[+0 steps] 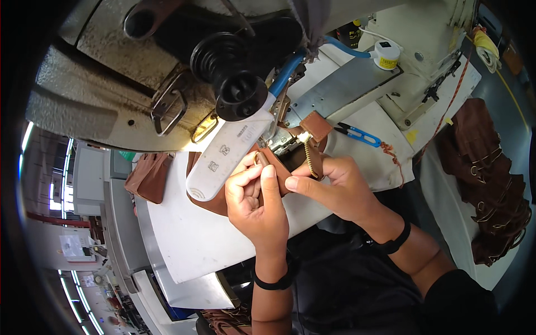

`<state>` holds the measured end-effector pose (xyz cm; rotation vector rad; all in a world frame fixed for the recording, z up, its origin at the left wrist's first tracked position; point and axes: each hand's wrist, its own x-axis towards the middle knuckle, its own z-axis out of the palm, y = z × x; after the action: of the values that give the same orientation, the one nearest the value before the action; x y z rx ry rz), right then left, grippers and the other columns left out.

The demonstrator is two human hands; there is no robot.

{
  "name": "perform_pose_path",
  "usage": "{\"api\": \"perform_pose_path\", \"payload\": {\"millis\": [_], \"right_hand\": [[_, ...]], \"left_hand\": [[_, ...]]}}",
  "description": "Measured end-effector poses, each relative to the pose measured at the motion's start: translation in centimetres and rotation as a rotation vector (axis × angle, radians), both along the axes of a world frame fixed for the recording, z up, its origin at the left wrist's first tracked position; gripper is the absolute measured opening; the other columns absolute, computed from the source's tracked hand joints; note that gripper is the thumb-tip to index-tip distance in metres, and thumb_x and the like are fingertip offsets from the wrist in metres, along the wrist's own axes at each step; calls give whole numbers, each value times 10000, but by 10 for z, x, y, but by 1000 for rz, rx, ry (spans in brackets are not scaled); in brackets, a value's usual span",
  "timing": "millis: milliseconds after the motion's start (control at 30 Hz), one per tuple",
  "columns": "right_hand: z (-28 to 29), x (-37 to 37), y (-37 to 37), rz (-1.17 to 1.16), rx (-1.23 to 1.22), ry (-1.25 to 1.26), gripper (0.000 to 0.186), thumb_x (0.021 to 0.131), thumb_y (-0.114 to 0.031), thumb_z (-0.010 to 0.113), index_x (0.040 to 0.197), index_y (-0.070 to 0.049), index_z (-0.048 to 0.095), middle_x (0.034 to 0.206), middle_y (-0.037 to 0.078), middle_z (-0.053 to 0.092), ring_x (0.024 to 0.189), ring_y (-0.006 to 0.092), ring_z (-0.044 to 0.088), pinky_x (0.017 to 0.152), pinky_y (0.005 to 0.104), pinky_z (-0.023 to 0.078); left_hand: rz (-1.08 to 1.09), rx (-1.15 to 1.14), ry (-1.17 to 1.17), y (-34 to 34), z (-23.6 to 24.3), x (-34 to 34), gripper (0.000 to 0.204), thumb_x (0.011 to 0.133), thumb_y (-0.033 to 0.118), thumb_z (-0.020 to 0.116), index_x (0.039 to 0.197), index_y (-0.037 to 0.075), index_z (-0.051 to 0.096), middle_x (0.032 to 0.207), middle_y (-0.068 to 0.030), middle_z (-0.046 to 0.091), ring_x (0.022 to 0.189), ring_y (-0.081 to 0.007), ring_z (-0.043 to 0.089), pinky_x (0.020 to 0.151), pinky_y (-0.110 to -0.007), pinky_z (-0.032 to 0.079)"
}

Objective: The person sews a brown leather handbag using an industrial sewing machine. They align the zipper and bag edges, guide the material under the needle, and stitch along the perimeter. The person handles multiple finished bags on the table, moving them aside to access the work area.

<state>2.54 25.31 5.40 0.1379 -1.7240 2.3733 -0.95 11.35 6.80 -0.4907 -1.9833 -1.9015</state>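
Note:
A brown leather bag (pixel 207 192) lies at the sewing machine's needle area (pixel 287 139), partly hidden behind a white panel and my hands. My left hand (pixel 258 206) pinches a small leather loop (pixel 261 159) with what looks like a metal ring, just below the needle area. My right hand (pixel 343 190) is closed on the bag's edge, with the thumb toward my left hand. A gold-toothed zipper (pixel 310 159) curves down along the right fingers. A square leather tab (pixel 316 125) stands above the zipper, beside the metal work plate.
Blue-handled thread snips (pixel 360 135) lie right of the machine bed, near orange thread (pixel 391 153). The white panel (pixel 229 153) overhangs my left hand. Brown leather pieces with metal rings (pixel 486 184) are piled far right. Another brown bag (pixel 149 177) sits at left on the white tabletop (pixel 178 237).

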Motion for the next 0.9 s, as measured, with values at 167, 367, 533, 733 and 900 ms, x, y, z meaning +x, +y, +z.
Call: {"api": "perform_pose_path", "payload": {"millis": [167, 367, 533, 733, 900], "right_hand": [[2, -3, 1, 0, 19, 12, 161, 958, -138, 738, 993, 16, 771, 880, 40, 757, 840, 77, 664, 761, 269, 516], [14, -15, -4, -29, 15, -19, 165, 950, -137, 723, 981, 17, 775, 866, 39, 756, 818, 80, 668, 751, 273, 527], [30, -16, -1, -57, 152, -114, 170, 942, -130, 732, 959, 32, 782, 810, 42, 752, 747, 59, 640, 684, 248, 499], [37, -23, -7, -154, 195, -122, 239, 918, -172, 708, 815, 42, 721, 647, 20, 632, 620, 39, 494, 547, 272, 395], [34, -23, 6, -108, 409, -134, 256, 891, -204, 726, 831, 43, 699, 627, 75, 618, 583, 101, 521, 540, 314, 409]], "left_hand": [[-3, 31, -50, 0, 4, -3, 101, 1005, -24, 641, 1087, -31, 583, 1316, -203, 629, 1126, -192, 671, 991, -319, 543], [-29, 46, -65, -1, 4, -17, 89, 1018, -16, 628, 1090, -33, 579, 1315, -201, 623, 1119, -178, 662, 962, -296, 544], [-59, 73, -94, -2, 0, -23, 94, 1031, 11, 624, 1097, -32, 571, 1296, -196, 625, 1097, -164, 659, 892, -270, 561], [-27, 91, -65, -2, -5, -43, 102, 1047, 58, 623, 1092, -21, 577, 1091, -125, 686, 906, -98, 657, 761, -228, 533], [-52, 50, -91, -8, -4, -46, 123, 1057, 96, 624, 1084, -19, 589, 1001, -80, 691, 857, -61, 634, 737, -201, 499]]}}
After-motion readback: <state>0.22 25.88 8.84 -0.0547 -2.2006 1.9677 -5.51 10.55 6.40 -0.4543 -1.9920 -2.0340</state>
